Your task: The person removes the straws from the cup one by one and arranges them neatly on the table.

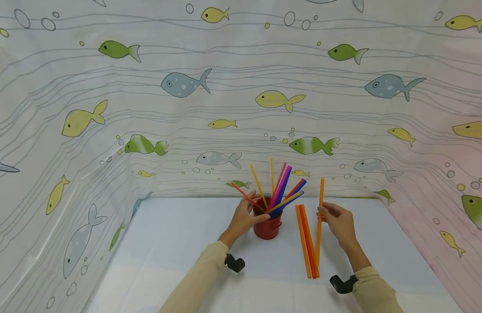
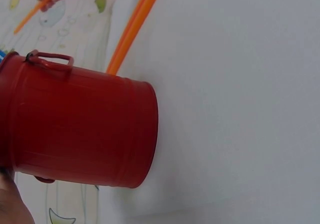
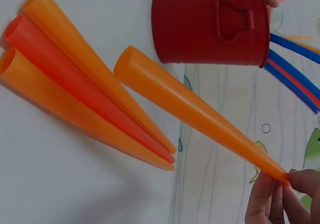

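Observation:
My left hand (image 1: 242,217) grips a small red bucket (image 1: 267,229) by its rim, thumb at the front and fingers at the far side. The bucket stands upright and holds several drinking straws (image 1: 279,191) in yellow, red, pink, blue and orange, leaning various ways. To its right, my right hand (image 1: 340,224) pinches an orange straw (image 3: 185,112) partway along its length. That straw points upward, its lower end near the table straws in the head view. Two orange straws (image 1: 302,243) and a red-orange one (image 3: 65,69) lie side by side between the bucket and my right hand.
The white table (image 1: 166,243) meets a fish-printed curtain (image 1: 233,108) at its back edge, and the curtain also rises on both sides. Small loop handles (image 2: 52,60) stick out from the bucket's side.

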The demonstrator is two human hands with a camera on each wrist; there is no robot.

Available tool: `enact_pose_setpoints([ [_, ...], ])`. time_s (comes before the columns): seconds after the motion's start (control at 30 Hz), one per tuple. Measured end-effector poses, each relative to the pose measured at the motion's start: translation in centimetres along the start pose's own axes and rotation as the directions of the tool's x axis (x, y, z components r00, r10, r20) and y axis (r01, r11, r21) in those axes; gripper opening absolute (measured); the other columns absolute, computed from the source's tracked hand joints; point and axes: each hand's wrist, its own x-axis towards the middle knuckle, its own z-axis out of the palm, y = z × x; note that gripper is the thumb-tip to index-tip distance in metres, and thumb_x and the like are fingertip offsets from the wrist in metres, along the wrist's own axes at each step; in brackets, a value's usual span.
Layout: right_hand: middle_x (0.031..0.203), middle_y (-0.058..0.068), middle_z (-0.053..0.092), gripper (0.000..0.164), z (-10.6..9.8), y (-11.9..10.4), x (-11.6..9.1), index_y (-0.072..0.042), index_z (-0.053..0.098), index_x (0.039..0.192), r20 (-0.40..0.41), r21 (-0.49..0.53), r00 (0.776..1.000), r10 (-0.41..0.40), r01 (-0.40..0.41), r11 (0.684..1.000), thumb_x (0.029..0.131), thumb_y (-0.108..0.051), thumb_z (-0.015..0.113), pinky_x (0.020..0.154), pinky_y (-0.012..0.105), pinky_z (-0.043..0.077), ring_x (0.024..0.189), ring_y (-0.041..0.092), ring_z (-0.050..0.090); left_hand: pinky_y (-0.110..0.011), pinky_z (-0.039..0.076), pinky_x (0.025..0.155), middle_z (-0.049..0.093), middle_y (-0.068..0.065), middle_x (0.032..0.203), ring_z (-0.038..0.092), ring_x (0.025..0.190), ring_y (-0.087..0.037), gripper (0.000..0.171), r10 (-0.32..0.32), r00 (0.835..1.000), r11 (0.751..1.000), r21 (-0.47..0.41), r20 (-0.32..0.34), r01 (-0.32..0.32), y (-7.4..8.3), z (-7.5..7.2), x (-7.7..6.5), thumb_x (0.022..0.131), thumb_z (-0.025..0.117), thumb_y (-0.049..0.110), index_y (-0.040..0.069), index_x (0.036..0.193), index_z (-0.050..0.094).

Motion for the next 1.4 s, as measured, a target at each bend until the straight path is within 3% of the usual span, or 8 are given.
enact_pose_setpoints([
  [0.17,0.111,0.023,0.067,0.038,0.1,1.1,0.1,0.002,0.064,0.122,0.011,-0.048,0.999,0.043,-0.043,0.998,0.096,-0.026,0.064,0.076,0.028,0.058,0.082,0.013,0.069,-0.036,0.036,0.109,0.046,0.001,0.142,0.037,0.137,-0.017,0.097,0.014,1.0,1.0,0.005,0.001,-0.014,-0.1,0.0,0.1,0.078,0.084,0.032,0.01,0.154,0.027],
  [0.4,0.107,0.021,0.068,0.042,0.1,2.2,0.1,0.005,0.062,0.124,0.044,-0.116,0.994,0.098,-0.093,0.989,0.097,-0.026,0.063,0.081,0.037,0.058,0.084,0.015,0.068,-0.037,0.037,0.109,0.046,0.0,0.143,0.037,0.138,-0.019,0.096,0.023,1.0,1.0,0.005,0.003,-0.023,-0.1,0.0,0.1,0.078,0.083,0.034,0.012,0.154,0.028],
  [0.5,0.105,0.018,0.069,0.043,0.2,2.8,0.2,0.006,0.062,0.124,0.05,-0.13,0.992,0.112,-0.105,0.986,0.096,-0.027,0.063,0.08,0.037,0.058,0.082,0.013,0.067,-0.037,0.037,0.109,0.046,0.0,0.143,0.037,0.138,-0.018,0.095,0.018,1.0,1.0,0.004,0.005,-0.018,-0.1,0.0,0.1,0.078,0.083,0.034,0.015,0.154,0.028],
  [0.8,0.101,0.017,0.069,0.038,0.5,4.3,0.6,0.007,0.063,0.122,0.064,-0.163,0.987,0.146,-0.134,0.977,0.096,-0.021,0.063,0.074,0.036,0.06,0.078,0.014,0.067,-0.035,0.035,0.11,0.045,0.0,0.144,0.036,0.138,-0.016,0.098,0.012,1.0,1.0,-0.005,0.011,-0.012,-0.1,0.1,0.3,0.078,0.084,0.033,0.01,0.154,0.027],
  [1.1,0.096,0.017,0.07,0.035,1.1,5.7,0.8,0.008,0.065,0.118,0.068,-0.211,0.986,0.15,-0.132,0.968,0.095,-0.019,0.064,0.061,0.023,0.055,0.075,0.018,0.067,-0.032,0.035,0.11,0.044,0.001,0.144,0.038,0.137,-0.014,0.097,0.006,1.0,1.0,-0.013,0.012,-0.005,-0.4,0.1,0.2,0.078,0.083,0.032,0.011,0.154,0.027],
  [1.4,0.096,0.014,0.072,0.035,1.6,6.7,1.1,0.006,0.068,0.115,0.056,-0.3,0.987,0.148,-0.124,0.946,0.094,-0.022,0.065,0.063,0.026,0.055,0.079,0.017,0.066,-0.038,0.035,0.11,0.044,-0.001,0.144,0.036,0.138,-0.018,0.096,0.01,1.0,1.0,-0.013,0.008,-0.01,-0.4,0.1,0.2,0.079,0.082,0.033,0.012,0.154,0.027],
])
